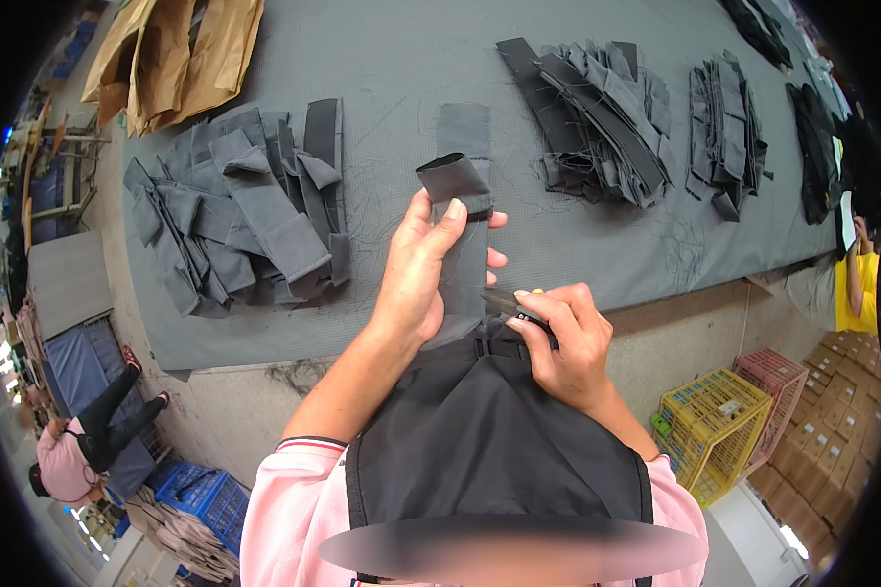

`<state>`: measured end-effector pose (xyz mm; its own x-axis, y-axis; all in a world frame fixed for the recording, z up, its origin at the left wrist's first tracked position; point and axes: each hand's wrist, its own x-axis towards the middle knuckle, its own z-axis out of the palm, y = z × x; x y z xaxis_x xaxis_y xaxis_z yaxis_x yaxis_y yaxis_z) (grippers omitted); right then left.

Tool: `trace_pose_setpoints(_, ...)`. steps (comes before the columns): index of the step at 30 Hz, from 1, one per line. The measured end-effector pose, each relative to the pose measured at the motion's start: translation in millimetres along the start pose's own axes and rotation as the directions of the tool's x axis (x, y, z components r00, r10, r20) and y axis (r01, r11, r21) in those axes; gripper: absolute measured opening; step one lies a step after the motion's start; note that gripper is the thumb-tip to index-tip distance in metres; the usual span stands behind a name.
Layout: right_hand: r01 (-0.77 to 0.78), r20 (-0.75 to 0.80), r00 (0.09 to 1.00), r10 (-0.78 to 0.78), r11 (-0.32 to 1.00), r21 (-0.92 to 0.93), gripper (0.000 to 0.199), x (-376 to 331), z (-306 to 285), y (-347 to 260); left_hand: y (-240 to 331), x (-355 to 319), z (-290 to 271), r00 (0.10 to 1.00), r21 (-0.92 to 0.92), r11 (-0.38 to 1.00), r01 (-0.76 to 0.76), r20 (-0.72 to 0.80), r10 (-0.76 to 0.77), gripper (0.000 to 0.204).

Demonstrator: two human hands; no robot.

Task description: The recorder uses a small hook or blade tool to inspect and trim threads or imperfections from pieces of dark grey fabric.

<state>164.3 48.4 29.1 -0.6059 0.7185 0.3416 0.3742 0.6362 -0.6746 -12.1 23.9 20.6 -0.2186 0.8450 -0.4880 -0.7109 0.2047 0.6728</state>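
Over the surface (401,127), the grey fabric strip (469,259) runs lengthwise forward, clamped in the left hand (416,264). To that hand's right and nearer, the right hand (573,342) is closed on small dark snips (511,306), tip just beside the strip.

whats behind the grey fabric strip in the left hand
Fingers of the left hand show past the right edge of the grey fabric strip, with the table beyond; the rest is covered.
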Motion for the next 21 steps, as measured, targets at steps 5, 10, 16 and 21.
trace_pose_setpoints(5, 0.031, -0.04, 0.999, -0.033, 0.999, -0.04, 0.027, 0.0, 0.4, 0.5, -0.6, -0.5, 0.7, 1.0, -0.002, 1.0, 0.006, 0.016, -0.006, 0.026)
trace_pose_setpoints(10, -0.044, -0.046, 0.998, 0.044, 0.999, -0.006, 0.026, -3.3, -2.8, -0.9, 1.1, 0.2, -0.2, 1.0, -0.002, 1.0, 0.006, 0.004, -0.006, 0.025)
trace_pose_setpoints(16, -0.094, 0.032, 0.995, 0.093, 0.995, 0.038, 0.027, -7.0, -2.4, -0.1, 1.3, 1.6, -0.6, 1.0, 0.0, 1.0, -0.006, -0.006, 0.006, 0.023)
trace_pose_setpoints(21, -0.089, 0.001, 0.996, 0.089, 0.995, 0.054, 0.028, -5.9, 0.6, -1.9, 1.2, 1.8, -0.2, 1.0, 0.004, 1.0, 0.003, -0.019, -0.003, 0.022)
